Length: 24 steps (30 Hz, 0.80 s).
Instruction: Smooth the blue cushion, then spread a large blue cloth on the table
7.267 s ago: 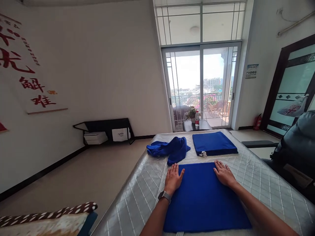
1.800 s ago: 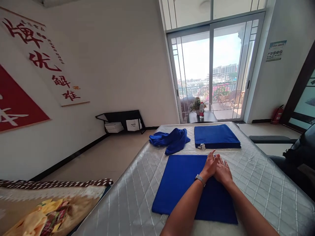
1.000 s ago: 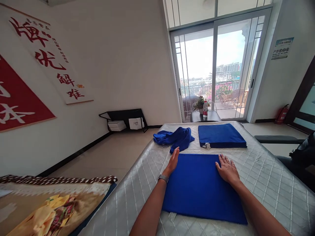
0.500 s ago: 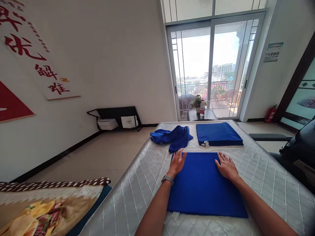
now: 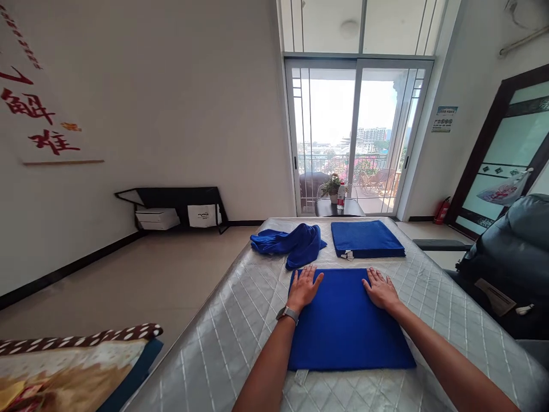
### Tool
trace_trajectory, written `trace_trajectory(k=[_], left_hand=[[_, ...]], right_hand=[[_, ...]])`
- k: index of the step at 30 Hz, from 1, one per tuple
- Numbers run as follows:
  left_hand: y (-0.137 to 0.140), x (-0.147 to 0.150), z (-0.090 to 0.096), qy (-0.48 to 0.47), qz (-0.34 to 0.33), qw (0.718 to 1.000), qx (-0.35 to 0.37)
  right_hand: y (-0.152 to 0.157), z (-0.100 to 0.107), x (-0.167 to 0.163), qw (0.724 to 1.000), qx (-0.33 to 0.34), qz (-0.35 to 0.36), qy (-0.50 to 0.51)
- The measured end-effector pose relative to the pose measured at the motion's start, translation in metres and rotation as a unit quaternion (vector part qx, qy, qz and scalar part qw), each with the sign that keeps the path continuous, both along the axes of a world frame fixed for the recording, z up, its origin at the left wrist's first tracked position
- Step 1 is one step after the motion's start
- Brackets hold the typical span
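Observation:
A flat blue cloth [image 5: 343, 332] lies squared on the silver quilted mattress [image 5: 231, 326] before me, a white tag poking out at its near left edge. My left hand [image 5: 303, 288], wearing a watch at the wrist, rests with fingers stretched on the cloth's far left corner. On the far right corner my right hand [image 5: 381, 289] lies flat, fingers spread. Beyond them, to the right, sits a neat stack of folded blue cloths [image 5: 366, 237] with white tags. A crumpled blue cloth [image 5: 291, 243] lies to its left.
Patterned bedding [image 5: 86, 366] is at the lower left. A dark armchair [image 5: 510, 257] stands along the right side. Past the mattress, a small table [image 5: 354, 207] holds a bottle [image 5: 341, 196] and a potted plant [image 5: 333, 186] before a sliding glass door. A black rack [image 5: 180, 197] is by the wall.
My view has tilted up and turned a little right. Both hands stay spread on the flat cloth at its far corners; the left has slid slightly.

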<state>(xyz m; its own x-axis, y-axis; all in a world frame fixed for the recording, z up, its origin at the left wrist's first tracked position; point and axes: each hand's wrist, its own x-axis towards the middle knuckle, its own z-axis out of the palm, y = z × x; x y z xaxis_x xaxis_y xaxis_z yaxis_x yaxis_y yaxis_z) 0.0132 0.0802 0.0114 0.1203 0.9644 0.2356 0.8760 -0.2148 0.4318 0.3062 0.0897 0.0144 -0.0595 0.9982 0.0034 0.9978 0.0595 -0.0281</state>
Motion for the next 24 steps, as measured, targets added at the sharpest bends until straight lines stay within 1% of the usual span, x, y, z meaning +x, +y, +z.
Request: trace_trajectory(k=[3, 6, 8, 11, 15, 19, 24], left_hand=[[-0.001, 0.000, 0.001, 0.015, 0.001, 1.000, 0.000], [-0.002, 0.000, 0.002, 0.031, 0.003, 1.000, 0.002], [-0.001, -0.001, 0.001, 0.040, 0.003, 0.999, 0.003], [0.000, 0.000, -0.001, 0.055, 0.004, 0.998, 0.004], [0.003, 0.001, -0.005, 0.085, 0.007, 0.996, 0.013], [0.004, 0.003, -0.006, 0.095, 0.010, 0.995, 0.016], [0.004, 0.006, -0.002, 0.100, 0.013, 0.994, 0.051]], right_hand=[[-0.004, 0.007, -0.001, 1.000, -0.002, -0.005, -0.004], [-0.011, 0.010, 0.001, 1.000, -0.005, -0.004, 0.001], [-0.018, 0.007, 0.003, 1.000, -0.007, -0.002, 0.011], [-0.027, -0.003, 0.006, 1.000, -0.005, 0.001, 0.020], [-0.033, -0.012, 0.007, 0.999, -0.006, -0.001, 0.034], [-0.033, -0.009, 0.006, 0.999, -0.009, -0.005, 0.043], [-0.033, -0.005, 0.006, 0.999, -0.013, -0.003, 0.049]])
